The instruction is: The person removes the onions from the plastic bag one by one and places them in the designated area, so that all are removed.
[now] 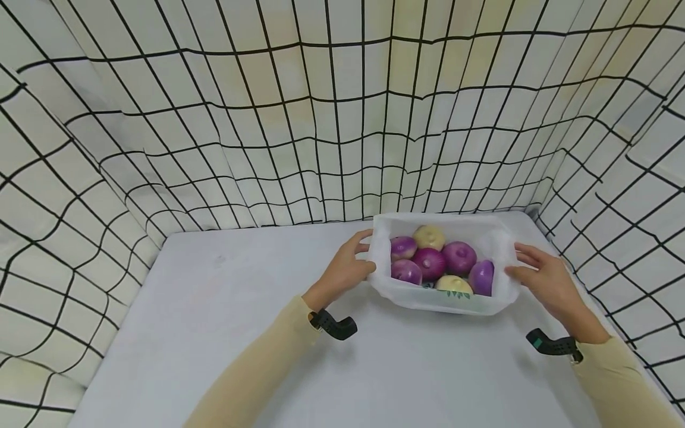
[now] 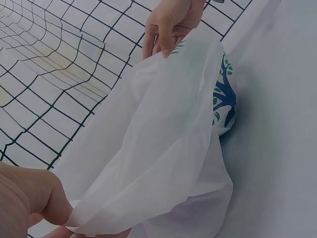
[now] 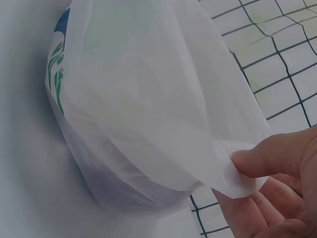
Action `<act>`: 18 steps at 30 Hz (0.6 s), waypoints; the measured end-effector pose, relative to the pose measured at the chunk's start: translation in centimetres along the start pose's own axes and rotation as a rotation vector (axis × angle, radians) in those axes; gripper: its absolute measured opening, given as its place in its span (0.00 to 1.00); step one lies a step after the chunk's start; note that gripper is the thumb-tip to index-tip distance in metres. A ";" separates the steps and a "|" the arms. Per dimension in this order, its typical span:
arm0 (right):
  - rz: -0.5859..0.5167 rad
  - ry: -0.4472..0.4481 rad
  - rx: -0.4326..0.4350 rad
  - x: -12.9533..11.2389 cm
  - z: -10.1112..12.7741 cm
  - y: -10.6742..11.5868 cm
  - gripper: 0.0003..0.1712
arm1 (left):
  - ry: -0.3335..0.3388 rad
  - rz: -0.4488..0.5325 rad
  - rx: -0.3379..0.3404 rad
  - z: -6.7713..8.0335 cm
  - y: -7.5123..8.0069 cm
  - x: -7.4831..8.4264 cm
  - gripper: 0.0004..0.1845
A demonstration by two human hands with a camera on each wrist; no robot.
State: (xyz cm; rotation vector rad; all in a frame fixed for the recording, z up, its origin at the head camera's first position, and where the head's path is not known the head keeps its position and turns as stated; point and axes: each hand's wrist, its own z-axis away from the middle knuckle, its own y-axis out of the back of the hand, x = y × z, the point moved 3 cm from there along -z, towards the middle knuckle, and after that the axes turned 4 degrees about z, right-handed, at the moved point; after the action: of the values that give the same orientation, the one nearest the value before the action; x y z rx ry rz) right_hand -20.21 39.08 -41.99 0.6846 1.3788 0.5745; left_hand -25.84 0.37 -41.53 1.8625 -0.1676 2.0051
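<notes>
A white plastic bag (image 1: 444,303) with its mouth spread wide stands at the table's back right. Inside lie several purple onions (image 1: 459,257) and two pale yellow round vegetables (image 1: 429,237). My left hand (image 1: 348,264) pinches the bag's left rim between thumb and fingers; the left wrist view shows the thumb over the folded film. On the opposite side my right hand (image 1: 546,279) pinches the right rim, with the thumb (image 3: 277,153) on the outer film in the right wrist view. A blue and green tree print (image 2: 225,96) shows on the bag's side.
The white table (image 1: 225,333) extends to the left and front of the bag. Black grid netting (image 1: 342,119) over a pale backing rises along the back and both sides, close behind the bag. Each wrist wears a black strap mount (image 1: 334,325).
</notes>
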 end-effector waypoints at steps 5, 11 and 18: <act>-0.004 0.013 -0.044 -1.1 0.0 -0.9 0.44 | 0.008 0.016 0.019 1.4 1.0 -0.3 0.43; 0.000 0.023 -0.079 -2.3 -0.1 -1.8 0.44 | 0.008 0.031 0.039 2.9 2.3 -1.0 0.43; -0.012 0.057 -0.091 -3.7 -0.2 -3.0 0.44 | 0.021 0.053 0.085 4.9 3.8 -1.8 0.42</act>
State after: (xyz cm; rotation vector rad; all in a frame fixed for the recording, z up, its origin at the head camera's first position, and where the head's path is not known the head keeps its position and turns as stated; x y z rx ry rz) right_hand -20.96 34.34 -41.67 0.5902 1.4001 0.6476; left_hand -22.62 -5.18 -42.12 1.9061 -0.1295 2.0971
